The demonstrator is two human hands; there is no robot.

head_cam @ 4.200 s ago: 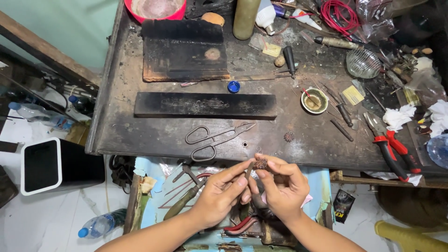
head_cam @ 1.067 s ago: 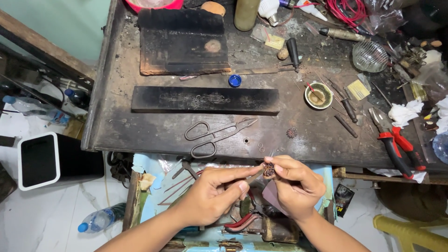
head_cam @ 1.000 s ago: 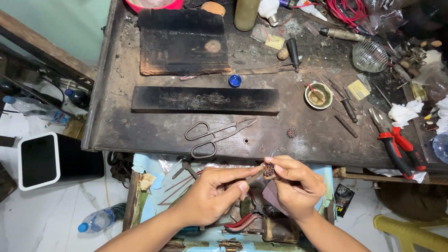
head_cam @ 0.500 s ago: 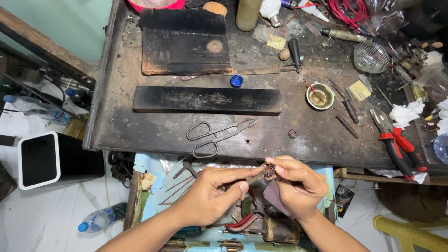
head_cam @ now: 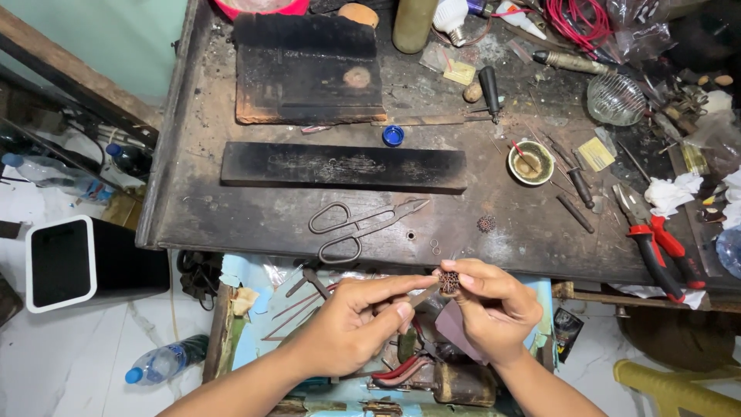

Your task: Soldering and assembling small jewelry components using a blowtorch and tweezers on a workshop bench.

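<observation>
Head view, looking down over the near edge of a dark, scorched desk (head_cam: 231, 224). Both hands work just off that edge, above an open drawer (head_cam: 247, 324) of small tools. The right hand (head_cam: 494, 309) pinches a small round, ridged metal piece (head_cam: 449, 281) between thumb and forefinger tips; its grip is pressed together on the piece. The left hand (head_cam: 351, 328) pinches a thin tool (head_cam: 421, 296), its tip touching the piece from the left; the tool's kind cannot be told.

Progress, as a judgement: the piece is in hand and being worked at its edge; a second, similar round piece (head_cam: 486, 223) lies on the desk near the front edge, apart from the hands. Whether either piece is finished cannot be told.

Edges and room: the hands hold the piece between desk edge and drawer, so a dropped part would probably fall among the drawer tools or to the floor. Iron shears (head_cam: 359, 228) lie just beyond the hands, with two tiny rings (head_cam: 436, 248) beside them. A long black bar (head_cam: 343, 167) spans the middle; a charred block (head_cam: 309, 73) sits behind it. To the right, a small dish (head_cam: 531, 162) and red-handled pliers (head_cam: 656, 247) crowd the desk; the barest stretch lies at front left.
</observation>
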